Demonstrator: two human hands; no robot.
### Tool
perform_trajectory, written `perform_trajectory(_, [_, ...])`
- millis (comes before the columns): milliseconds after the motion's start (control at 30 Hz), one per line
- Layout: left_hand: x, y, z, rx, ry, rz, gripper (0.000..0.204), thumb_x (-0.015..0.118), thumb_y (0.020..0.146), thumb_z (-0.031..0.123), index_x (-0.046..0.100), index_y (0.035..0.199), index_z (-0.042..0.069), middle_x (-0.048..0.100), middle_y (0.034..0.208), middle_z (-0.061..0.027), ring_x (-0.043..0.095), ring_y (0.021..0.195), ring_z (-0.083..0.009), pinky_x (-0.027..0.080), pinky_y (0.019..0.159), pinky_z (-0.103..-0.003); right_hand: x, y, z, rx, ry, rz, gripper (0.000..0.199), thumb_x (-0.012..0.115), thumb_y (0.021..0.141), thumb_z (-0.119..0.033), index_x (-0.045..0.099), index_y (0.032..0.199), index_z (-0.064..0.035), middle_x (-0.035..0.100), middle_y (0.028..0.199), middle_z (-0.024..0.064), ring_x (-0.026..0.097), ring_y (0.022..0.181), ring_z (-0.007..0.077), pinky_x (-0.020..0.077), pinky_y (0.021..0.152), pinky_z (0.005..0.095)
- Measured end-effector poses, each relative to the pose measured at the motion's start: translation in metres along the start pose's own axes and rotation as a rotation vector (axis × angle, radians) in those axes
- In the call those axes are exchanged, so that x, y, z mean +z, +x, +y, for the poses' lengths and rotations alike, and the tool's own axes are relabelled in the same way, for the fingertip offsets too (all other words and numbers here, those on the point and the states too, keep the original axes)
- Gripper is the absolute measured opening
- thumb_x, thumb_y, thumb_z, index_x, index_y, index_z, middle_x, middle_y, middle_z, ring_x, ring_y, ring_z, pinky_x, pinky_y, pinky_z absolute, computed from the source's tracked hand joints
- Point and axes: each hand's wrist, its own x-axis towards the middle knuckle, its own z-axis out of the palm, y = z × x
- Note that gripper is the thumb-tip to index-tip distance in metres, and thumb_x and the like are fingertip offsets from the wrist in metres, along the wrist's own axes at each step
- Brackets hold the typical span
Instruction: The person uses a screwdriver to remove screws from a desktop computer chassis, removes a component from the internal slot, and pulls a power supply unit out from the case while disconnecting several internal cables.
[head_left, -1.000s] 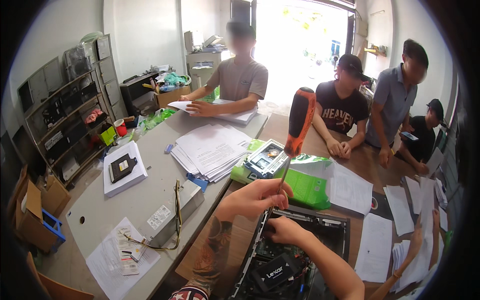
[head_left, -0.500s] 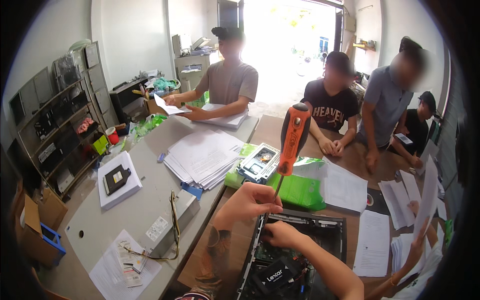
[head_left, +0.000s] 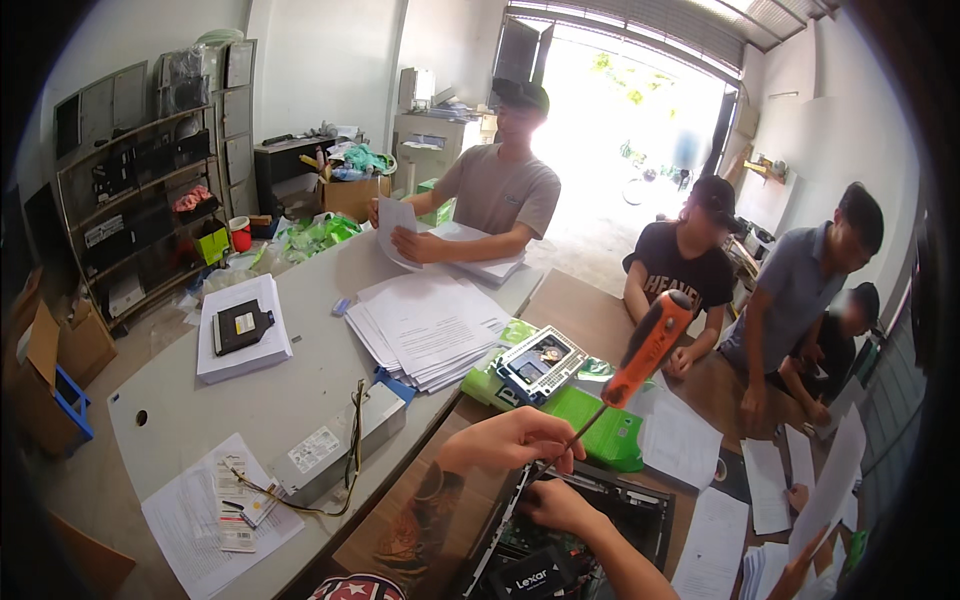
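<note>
Sitting nearest, a black drive bears white lettering inside the open computer case; the right hand dips in beyond it, its grip hidden, so I can't tell; the left hand pinches a tilted orange-and-black screwdriver near the case's far-left corner; leftward, a power supply wears a white label; beyond lie printed sheets, then a lettered black shirt.
</note>
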Motion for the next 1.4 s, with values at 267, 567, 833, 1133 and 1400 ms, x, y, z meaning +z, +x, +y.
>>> perform_trajectory(267, [0.000, 0.004, -0.015, 0.028, -0.059, 0.095, 0.014, 0.075, 0.081, 0.003, 0.065, 0.089, -0.002, 0.066, 0.078, -0.0030, 0.063, 0.076, -0.0112, 0.051, 0.076, -0.027, 0.003, -0.001, 0.010, 0.031, -0.125, -0.015, 0.023, 0.067, 0.086, -0.026, 0.067, 0.093, -0.0033, 0.068, 0.089, 0.0183, 0.065, 0.086, 0.0360, 0.0515, 0.077, 0.0455])
perform_trajectory(567, [0.000, 0.015, -0.025, -0.017, -0.060, 0.119, 0.020, 0.073, 0.087, 0.010, 0.056, 0.083, 0.000, 0.062, 0.087, -0.0035, 0.058, 0.085, -0.0101, 0.047, 0.077, -0.027, -0.015, -0.004, -0.013, 0.021, 0.263, 0.115, 0.025, 0.076, 0.081, -0.021, 0.066, 0.085, 0.0009, 0.067, 0.074, 0.0098, 0.064, 0.069, 0.0193, 0.0508, 0.063, 0.0337])
perform_trajectory(833, [0.002, 0.014, -0.025, 0.005, -0.053, 0.184, 0.017, 0.075, 0.082, 0.005, 0.062, 0.091, -0.002, 0.068, 0.086, -0.0048, 0.063, 0.083, -0.0095, 0.051, 0.075, -0.026, -0.005, 0.000, -0.006, -0.212, 0.186, 0.219, 0.017, 0.068, 0.084, -0.009, 0.069, 0.100, -0.0037, 0.068, 0.086, 0.0173, 0.067, 0.083, 0.0349, 0.0530, 0.077, 0.0402])
perform_trajectory(1133, [-0.003, 0.011, -0.014, -0.034, 0.000, 0.082, 0.024, 0.055, 0.088, -0.011, 0.063, 0.109, -0.006, 0.066, 0.097, -0.0094, 0.064, 0.096, -0.0167, 0.052, 0.088, -0.030, 0.003, 0.004, -0.012, -0.194, 0.066, 0.340, 0.014, 0.069, 0.082, -0.014, 0.067, 0.093, -0.0045, 0.067, 0.087, 0.0171, 0.065, 0.085, 0.0368, 0.0525, 0.076, 0.0443])
perform_trajectory(1400, [0.000, 0.013, -0.012, 0.009, -0.001, 0.018, 0.023, 0.059, 0.089, -0.002, 0.066, 0.111, -0.004, 0.069, 0.091, -0.0097, 0.065, 0.088, -0.0138, 0.052, 0.081, -0.029, -0.012, -0.005, -0.015, -0.208, 0.034, 0.303, 0.024, 0.069, 0.081, -0.017, 0.063, 0.102, -0.0077, 0.065, 0.089, 0.0187, 0.063, 0.088, 0.0406, 0.0517, 0.077, 0.0484])
